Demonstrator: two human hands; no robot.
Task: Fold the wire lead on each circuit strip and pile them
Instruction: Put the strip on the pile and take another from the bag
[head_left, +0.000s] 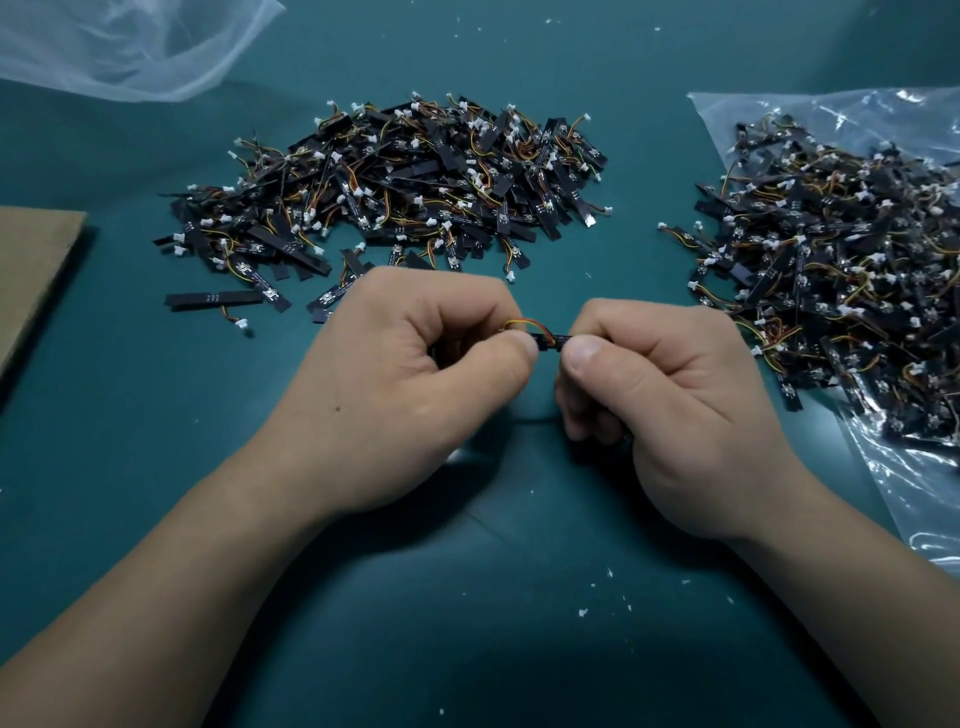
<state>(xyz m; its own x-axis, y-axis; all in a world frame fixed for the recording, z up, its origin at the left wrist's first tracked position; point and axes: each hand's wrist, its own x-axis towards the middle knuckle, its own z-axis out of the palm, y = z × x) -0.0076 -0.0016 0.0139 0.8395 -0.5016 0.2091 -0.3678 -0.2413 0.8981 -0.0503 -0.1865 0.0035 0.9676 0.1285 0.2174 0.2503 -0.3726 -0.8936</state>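
Head view: over a teal table (467, 623), the left hand (415, 374) and right hand (660, 395) are meeting near the middle, each pinching one end of a black circuit strip (553, 342) between thumb and curled fingers. Its orange-and-yellow wire lead (524, 325) is arching toward the left hand. Beyond them, a large pile of strips (395, 192) is lying at centre, while a second heap (831, 270) is spilling over a clear plastic bag (909, 493) at right. Cardboard (31, 270) is sitting at left, and a translucent white bag (119, 47) is lying far left.
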